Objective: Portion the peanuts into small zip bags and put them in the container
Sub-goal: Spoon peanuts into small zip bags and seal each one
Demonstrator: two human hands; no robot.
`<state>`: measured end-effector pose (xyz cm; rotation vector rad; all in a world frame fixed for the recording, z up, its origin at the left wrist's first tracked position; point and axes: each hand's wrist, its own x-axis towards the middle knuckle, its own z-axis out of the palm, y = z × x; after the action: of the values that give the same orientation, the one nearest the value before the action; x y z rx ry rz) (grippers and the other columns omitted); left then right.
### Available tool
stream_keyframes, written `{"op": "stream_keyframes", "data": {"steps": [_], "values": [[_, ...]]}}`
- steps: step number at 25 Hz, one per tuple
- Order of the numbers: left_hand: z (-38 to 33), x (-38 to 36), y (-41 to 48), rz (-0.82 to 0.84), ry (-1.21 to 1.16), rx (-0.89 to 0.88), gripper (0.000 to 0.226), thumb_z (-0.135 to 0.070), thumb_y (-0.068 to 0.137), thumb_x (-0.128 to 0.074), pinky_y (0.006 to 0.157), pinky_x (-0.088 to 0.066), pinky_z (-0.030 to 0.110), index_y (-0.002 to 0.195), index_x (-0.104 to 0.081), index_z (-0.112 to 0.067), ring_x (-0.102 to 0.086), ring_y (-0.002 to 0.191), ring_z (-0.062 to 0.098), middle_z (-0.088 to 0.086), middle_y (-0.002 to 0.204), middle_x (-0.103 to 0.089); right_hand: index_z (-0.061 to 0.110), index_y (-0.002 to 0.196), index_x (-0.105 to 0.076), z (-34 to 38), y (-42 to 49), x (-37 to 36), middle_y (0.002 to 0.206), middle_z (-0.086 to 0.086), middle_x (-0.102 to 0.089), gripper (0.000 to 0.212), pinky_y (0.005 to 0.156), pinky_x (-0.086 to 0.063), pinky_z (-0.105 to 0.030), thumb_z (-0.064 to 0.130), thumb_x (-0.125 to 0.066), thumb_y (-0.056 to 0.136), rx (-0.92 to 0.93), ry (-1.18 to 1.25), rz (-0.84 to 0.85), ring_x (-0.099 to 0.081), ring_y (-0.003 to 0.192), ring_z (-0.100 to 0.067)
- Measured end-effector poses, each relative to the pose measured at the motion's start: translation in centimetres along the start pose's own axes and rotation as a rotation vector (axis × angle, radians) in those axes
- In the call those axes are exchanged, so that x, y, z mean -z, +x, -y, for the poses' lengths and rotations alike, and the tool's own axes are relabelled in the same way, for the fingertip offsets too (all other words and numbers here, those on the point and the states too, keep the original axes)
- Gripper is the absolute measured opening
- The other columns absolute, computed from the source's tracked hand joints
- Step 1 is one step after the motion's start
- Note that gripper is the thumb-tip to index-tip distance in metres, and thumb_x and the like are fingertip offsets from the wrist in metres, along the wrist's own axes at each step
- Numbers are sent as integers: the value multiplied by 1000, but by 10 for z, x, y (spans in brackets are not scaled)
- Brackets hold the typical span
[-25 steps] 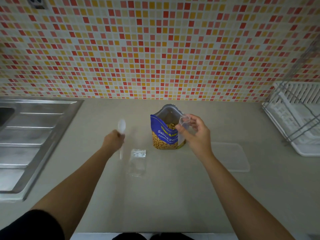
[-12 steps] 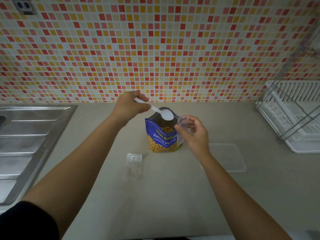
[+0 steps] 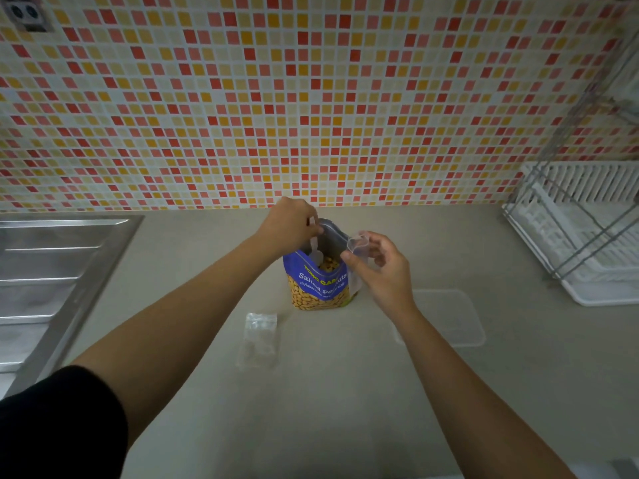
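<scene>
A blue bag of salted peanuts stands open on the counter near the tiled wall. Above its mouth, my left hand grips a white plastic spoon whose bowl dips down inside the bag among the peanuts. Just right of the bag, my right hand pinches a small clear zip bag by its open top. A second, flat zip bag lies on the counter in front of the peanut bag. To the right sits the clear shallow container, partly hidden by my right wrist.
A steel sink drainboard fills the left side. A white dish rack with a wire frame stands at the right against the wall. A wall socket is at the top left.
My left hand lifted the spoon from the counter, carried it over the peanut bag, and has now lowered its bowl into the bag. My right hand kept holding the small zip bag beside it.
</scene>
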<state>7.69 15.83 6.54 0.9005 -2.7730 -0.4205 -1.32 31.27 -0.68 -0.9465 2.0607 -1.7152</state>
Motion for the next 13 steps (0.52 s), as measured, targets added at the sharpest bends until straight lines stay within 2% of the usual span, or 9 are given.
{"op": "stream_keyframes", "data": {"steps": [2, 6, 10, 13], "values": [[-2, -13, 3, 91, 58, 21, 31, -30, 91, -55, 75, -46, 26, 108, -66, -6, -60, 89, 20, 10, 102, -66, 17, 115, -59, 0, 2, 0, 101, 9, -66, 48, 72, -43, -2, 34, -76, 73, -2, -9, 9, -59, 90, 3], [0, -28, 4, 116, -22, 160, 30, -30, 92, -53, 64, -45, 28, 98, -64, -3, -58, 74, 20, 12, 88, -67, 18, 112, -60, 0, 4, -1, 97, 12, -66, 46, 70, -42, -2, 36, -76, 73, -7, -36, 3, -59, 84, 8], [7, -21, 6, 165, -489, 273, 23, -19, 91, -57, 79, -56, 31, 86, -68, 1, -69, 74, 24, 13, 75, -71, 21, 111, -60, 0, 5, 0, 93, 18, -65, 45, 75, -44, -9, 37, -76, 72, -10, -48, 0, -60, 86, 5], [12, -13, 4, 152, -719, 384, 18, -16, 89, -60, 76, -55, 27, 79, -66, -4, -66, 66, 17, 11, 72, -69, 20, 111, -60, 0, 6, 1, 94, 17, -65, 45, 76, -44, -10, 37, -76, 72, -10, -55, 7, -61, 89, 1]]}}
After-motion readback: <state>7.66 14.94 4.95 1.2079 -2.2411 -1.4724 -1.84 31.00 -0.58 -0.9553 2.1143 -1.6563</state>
